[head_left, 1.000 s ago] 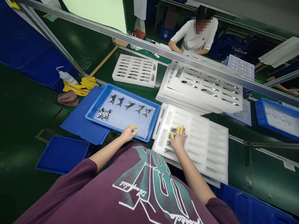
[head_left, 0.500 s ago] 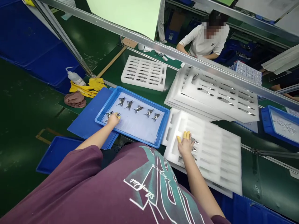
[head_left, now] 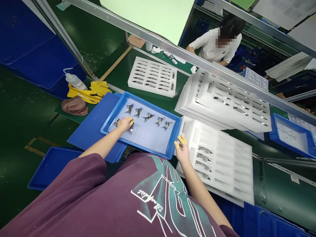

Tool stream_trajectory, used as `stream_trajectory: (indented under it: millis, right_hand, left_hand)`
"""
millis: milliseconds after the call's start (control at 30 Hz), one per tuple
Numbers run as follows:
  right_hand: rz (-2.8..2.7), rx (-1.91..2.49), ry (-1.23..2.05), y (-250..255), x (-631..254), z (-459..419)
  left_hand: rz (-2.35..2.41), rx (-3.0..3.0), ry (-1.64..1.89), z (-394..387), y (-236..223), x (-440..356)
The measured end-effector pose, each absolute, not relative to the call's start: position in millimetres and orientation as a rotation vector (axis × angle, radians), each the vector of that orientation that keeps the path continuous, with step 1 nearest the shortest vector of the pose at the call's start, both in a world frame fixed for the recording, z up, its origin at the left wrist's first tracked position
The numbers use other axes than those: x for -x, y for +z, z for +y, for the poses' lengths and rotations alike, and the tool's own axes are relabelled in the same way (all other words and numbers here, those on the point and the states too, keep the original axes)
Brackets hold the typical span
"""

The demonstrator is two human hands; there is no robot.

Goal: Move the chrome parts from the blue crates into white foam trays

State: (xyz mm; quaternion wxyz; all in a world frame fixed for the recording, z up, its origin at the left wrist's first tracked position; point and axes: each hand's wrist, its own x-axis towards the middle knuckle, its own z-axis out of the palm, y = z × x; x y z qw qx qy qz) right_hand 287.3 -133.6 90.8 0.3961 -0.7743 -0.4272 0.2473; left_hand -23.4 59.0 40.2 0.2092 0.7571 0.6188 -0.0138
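Hands first: left hand [head_left: 125,123] is inside the shallow, rectangular blue plastic tray [head_left: 154,107], fingers bent down at a dark, mirror-bright, pointed metal piece [head_left: 130,129] in the near row. Whether I have it pinched or merely touched, I cannot tell. My right hand [head_left: 182,149] has its fingers loosely spread just beside the tray's right rim, with nothing visible in it; contact with the rim is unconfirmed.

Largest item: the flat, dark green desk [head_left: 276,192]. On it, beyond my right hand, is the tall stack of white, slotted foam trays [head_left: 217,113]. Nearer me lies the rectangular white foam tray with rows of slots [head_left: 238,164], four curved, shiny metal blades [head_left: 204,158] seated in its first column.

Inside the plastic tray, a white liner sheet [head_left: 143,138] carries a far row of five pointed pieces, well spaced. The near pair sits closer together.

Handling, in my judgement: polish this bright probably marks easily. Edges only, using the yellow finger covers [head_left: 131,122]; a light pinch, a straight lift, no dragging across the liner, no points knocking the neighbour.
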Motion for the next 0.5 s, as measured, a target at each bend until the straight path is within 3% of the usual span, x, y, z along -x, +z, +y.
stream_trajectory:
  millis: [267,500]
  right_hand:
    - [-0.850,1.854,1.355,83,-237,-92]
    - [-0.389,1.838,1.682,106,-221,-99]
  left_hand:
    - [1.144,-2.456,0.843,4,59,-15]
    - [0.934,-2.515,1.199,-13,65,-20]
